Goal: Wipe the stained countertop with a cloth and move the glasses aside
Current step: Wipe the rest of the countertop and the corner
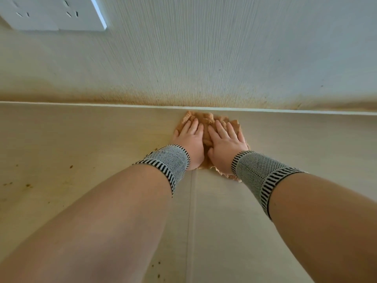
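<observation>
Cloth [208, 121] pinned flat at the worktop's [81, 139] back edge, left hand [190, 137] and right hand [225, 145] both open-fingered; best press evenly, sweeping toward the brown specks [28, 185].

Wall [224, 48] behind has that fine vertical ribbed texture, pale, with a brownish speckled band of grime along the bottom where it meets the ledge. White double socket plate [55, 13] sits top left, partly cut off by the frame edge. Both wrists wear knit wristbands [169, 160] in a black-and-white weave with striped edges.
</observation>
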### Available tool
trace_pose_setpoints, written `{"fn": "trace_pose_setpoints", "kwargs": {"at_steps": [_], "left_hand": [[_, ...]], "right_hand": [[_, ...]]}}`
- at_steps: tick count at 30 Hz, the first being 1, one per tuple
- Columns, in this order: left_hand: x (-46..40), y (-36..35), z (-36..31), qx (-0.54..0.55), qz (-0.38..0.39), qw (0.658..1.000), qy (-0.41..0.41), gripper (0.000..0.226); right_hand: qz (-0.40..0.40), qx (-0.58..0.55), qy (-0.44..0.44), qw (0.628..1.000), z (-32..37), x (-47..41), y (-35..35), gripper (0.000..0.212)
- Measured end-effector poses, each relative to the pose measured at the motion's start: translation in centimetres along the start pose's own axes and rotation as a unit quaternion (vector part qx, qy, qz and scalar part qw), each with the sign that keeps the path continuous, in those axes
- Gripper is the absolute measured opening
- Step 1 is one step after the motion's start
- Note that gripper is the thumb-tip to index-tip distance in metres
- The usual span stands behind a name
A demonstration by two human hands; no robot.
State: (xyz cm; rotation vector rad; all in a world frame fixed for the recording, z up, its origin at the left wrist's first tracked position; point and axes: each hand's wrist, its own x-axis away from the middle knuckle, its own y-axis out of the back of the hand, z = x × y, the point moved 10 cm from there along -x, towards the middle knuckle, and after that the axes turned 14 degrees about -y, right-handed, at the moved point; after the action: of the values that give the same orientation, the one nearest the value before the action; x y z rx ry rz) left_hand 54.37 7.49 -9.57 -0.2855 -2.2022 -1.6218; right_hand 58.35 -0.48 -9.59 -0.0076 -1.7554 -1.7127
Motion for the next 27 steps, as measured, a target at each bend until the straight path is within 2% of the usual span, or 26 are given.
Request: {"fn": "trace_pose_setpoints", "kwargs": {"at_steps": [13,27], "left_hand": [[12.9,-8.0,-5.2,0.002,-0.004,0.999,0.048,0.079],[24.0,-14.6,-9.1,0.018,0.002,0.998,0.054,0.079]], "right_hand": [[0.007,0.014,0.047,0.999,-1.3,13.5,-7.0,0.067],[0.019,0.034,0.081,0.996,-1.5,25.2,-12.8,0.067]]}}
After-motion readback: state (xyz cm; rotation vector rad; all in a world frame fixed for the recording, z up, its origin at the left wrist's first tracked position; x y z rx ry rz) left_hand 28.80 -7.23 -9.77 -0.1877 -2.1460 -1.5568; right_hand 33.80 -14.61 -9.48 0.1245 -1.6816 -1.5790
